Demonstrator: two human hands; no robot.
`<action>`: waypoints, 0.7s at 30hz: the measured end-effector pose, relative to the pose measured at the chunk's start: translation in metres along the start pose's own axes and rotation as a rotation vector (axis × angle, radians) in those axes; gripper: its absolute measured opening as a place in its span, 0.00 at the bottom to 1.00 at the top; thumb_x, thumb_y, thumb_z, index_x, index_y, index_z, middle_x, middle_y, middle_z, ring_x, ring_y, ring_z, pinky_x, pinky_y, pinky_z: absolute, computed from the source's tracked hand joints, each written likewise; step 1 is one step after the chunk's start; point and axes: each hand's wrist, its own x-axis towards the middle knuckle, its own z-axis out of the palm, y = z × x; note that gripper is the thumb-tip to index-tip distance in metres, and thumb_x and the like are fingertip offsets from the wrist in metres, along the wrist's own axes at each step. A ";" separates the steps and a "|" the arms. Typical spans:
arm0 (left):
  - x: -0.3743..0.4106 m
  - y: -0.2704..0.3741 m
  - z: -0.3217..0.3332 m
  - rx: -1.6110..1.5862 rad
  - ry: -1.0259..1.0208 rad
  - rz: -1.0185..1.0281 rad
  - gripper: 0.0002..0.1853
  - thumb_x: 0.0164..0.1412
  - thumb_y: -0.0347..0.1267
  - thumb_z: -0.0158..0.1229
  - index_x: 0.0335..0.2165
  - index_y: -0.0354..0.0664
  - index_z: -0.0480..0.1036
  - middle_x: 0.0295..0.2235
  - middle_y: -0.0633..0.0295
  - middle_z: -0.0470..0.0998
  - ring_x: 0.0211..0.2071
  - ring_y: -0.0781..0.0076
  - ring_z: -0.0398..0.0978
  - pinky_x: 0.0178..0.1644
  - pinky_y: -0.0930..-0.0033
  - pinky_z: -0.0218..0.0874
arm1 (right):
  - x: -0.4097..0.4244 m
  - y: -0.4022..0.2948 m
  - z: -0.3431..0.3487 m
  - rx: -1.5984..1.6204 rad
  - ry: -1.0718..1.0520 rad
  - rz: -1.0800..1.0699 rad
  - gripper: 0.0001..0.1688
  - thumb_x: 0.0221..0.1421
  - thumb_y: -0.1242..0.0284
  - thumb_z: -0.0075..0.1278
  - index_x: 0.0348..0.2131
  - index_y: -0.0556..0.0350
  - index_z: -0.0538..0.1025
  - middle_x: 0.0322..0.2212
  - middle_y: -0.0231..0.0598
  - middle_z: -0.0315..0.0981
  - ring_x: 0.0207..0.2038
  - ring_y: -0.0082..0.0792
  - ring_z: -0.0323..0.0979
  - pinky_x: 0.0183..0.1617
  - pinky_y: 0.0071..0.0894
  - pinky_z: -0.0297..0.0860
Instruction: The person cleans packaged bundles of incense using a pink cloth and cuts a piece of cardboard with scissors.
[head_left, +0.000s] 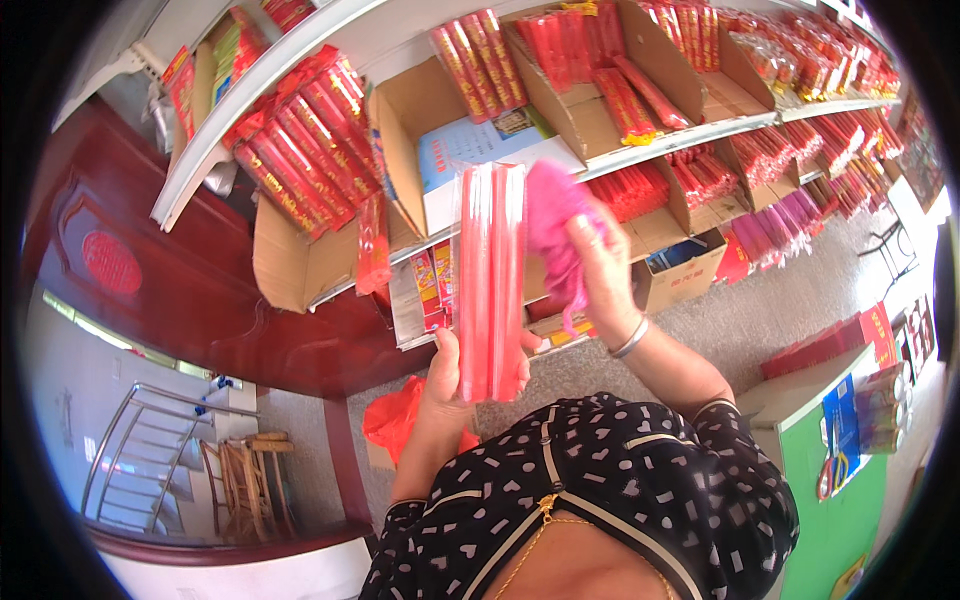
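A pack of long red candles or sticks (491, 277) in clear plastic wrap stands nearly upright before me. My left hand (448, 375) grips its lower end, with the thumb on one side and fingertips showing on the other. Beside the upper part of the pack, my right hand (611, 270) is closed on a bright pink cloth (553, 217). The cloth is bunched up, and one strand hangs below it. It is right at the pack's edge; I cannot tell whether they touch.
Ahead, a metal shelf (679, 136) bears cardboard trays (409, 105) of red packs. An open carton (679, 281) stands under it at the right. A red plastic bag (394, 412) is low at the left. To my right is a green-sided counter (832, 517) with hanging scissors (825, 476).
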 end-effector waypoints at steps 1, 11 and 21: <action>-0.001 0.004 -0.001 0.008 0.005 0.012 0.54 0.48 0.70 0.34 0.51 0.29 0.58 0.39 0.43 0.72 0.28 0.63 0.75 0.26 0.69 0.68 | 0.007 -0.007 0.001 -0.057 0.025 -0.126 0.22 0.55 0.69 0.51 0.47 0.62 0.68 0.38 0.36 0.70 0.40 0.24 0.68 0.47 0.25 0.65; -0.018 0.030 -0.001 0.065 0.070 0.155 0.51 0.51 0.69 0.29 0.53 0.33 0.56 0.41 0.45 0.70 0.32 0.61 0.75 0.31 0.64 0.69 | 0.035 -0.030 0.076 -1.121 -0.469 -0.988 0.24 0.42 0.70 0.56 0.42 0.54 0.74 0.44 0.46 0.65 0.45 0.47 0.62 0.48 0.40 0.62; -0.041 0.057 -0.013 -0.031 0.274 0.244 0.44 0.57 0.64 0.31 0.50 0.34 0.61 0.44 0.50 0.71 0.43 0.57 0.71 0.48 0.59 0.64 | -0.071 0.022 0.065 -0.879 -1.145 -1.095 0.23 0.35 0.68 0.52 0.36 0.55 0.73 0.39 0.41 0.63 0.45 0.43 0.63 0.48 0.47 0.65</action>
